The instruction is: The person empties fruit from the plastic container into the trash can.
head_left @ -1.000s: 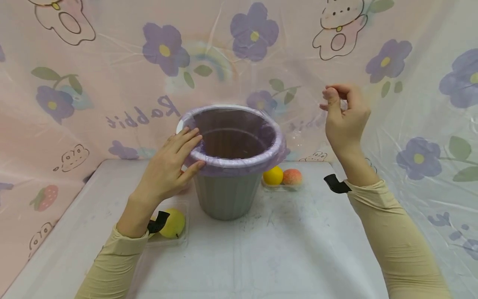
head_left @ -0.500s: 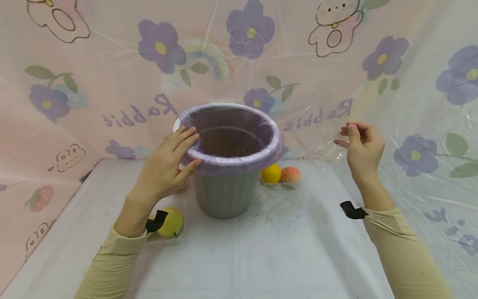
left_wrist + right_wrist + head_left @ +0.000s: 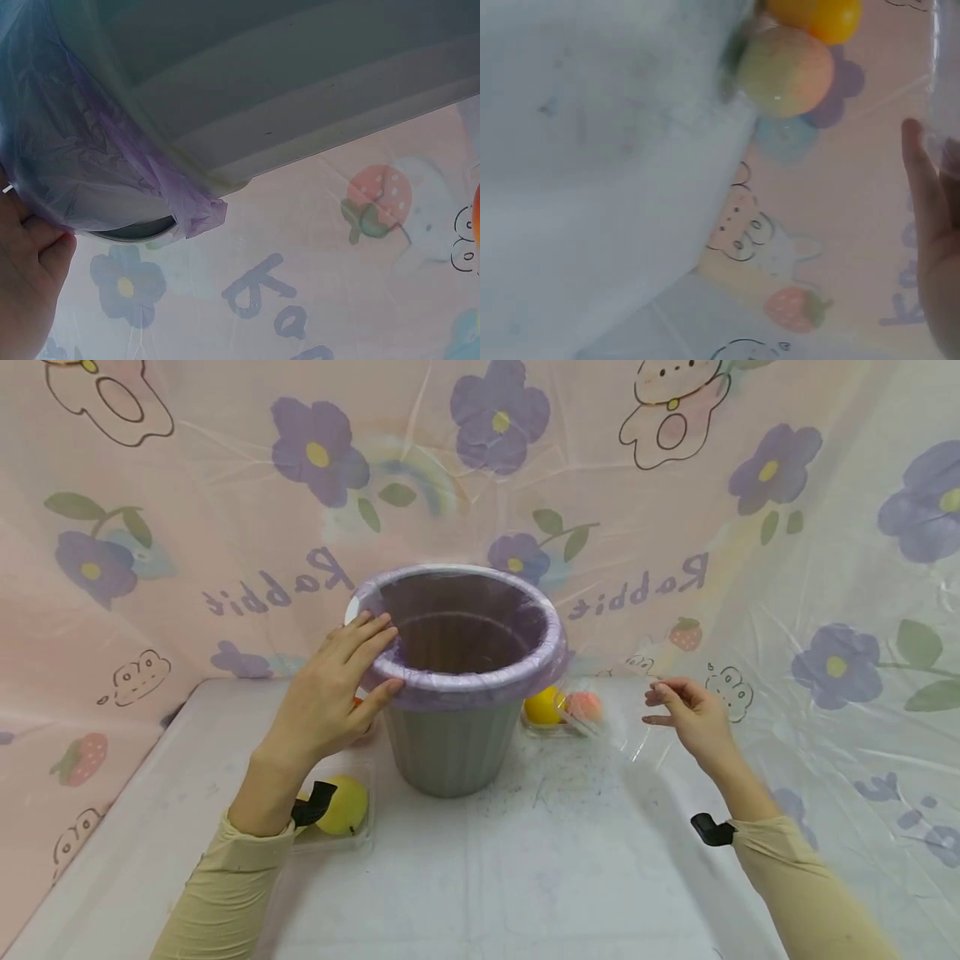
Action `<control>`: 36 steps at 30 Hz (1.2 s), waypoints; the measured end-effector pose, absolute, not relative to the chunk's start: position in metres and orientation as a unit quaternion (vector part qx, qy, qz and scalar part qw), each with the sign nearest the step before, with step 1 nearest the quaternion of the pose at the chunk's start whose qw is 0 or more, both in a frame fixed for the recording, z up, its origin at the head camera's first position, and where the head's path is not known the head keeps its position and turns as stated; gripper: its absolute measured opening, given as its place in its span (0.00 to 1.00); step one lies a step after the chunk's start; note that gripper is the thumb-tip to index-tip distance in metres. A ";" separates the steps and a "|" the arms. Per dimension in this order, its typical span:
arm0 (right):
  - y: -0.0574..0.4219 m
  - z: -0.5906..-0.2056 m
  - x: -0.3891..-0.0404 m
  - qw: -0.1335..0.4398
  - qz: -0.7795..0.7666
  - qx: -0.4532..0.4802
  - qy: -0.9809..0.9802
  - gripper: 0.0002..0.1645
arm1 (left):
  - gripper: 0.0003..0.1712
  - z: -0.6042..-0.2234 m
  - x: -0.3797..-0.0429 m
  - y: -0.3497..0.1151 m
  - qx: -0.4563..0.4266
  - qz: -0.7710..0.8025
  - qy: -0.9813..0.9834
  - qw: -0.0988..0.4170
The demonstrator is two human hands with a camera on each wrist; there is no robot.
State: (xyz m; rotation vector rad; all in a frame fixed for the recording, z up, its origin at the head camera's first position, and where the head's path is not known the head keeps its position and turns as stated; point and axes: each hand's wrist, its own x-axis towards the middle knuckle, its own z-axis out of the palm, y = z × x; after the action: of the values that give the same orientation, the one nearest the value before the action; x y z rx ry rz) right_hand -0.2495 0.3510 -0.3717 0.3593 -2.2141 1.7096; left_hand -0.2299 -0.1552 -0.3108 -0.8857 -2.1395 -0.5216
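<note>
A grey bin (image 3: pixel 450 752) lined with a thin purple bag (image 3: pixel 487 689) stands upright on the table; the bag is folded over its rim. My left hand (image 3: pixel 322 693) rests on the bin's left rim, fingers laid straight across the bag and thumb at the front. The left wrist view shows this hand at the rim (image 3: pixel 34 277) beside the bunched bag edge. To the right of the bin, my right hand (image 3: pixel 693 718) pinches a clear plastic container (image 3: pixel 637 747), see-through and known mainly by its glints. Its clear edge (image 3: pixel 934 67) shows by the fingers in the right wrist view.
Behind the bin at right, a yellow fruit (image 3: pixel 543 705) and a peach (image 3: pixel 583 706) sit in a clear tray. A yellow-green pear (image 3: pixel 345 806) lies in another clear tray (image 3: pixel 367 839) at front left, partly behind my left wrist. A patterned curtain (image 3: pixel 420 510) closes the back.
My right hand went down and to the right, then down and back left, carrying the clear container from above table level to before the peach. The left hand stays at the rim.
</note>
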 end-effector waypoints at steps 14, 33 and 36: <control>0.357 -0.433 -0.257 -0.047 0.492 0.180 -0.850 0.17 | 0.44 -0.312 -0.231 -0.156 -0.342 -0.199 -0.837 0.377; 0.356 -0.461 -0.269 -0.128 0.454 0.158 -0.867 0.20 | 0.44 -0.311 -0.230 -0.155 -0.340 -0.198 -0.839 0.375; 0.356 -0.463 -0.269 -0.123 0.450 0.162 -0.870 0.20 | 0.44 -0.311 -0.230 -0.155 -0.339 -0.199 -0.839 0.375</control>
State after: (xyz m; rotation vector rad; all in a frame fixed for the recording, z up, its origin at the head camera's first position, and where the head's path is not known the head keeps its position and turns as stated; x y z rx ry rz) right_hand -0.2691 0.3559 -0.4631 0.5535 -2.9688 1.5345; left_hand -0.2297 -0.1554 -0.3107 -0.8675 -2.1480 -0.5100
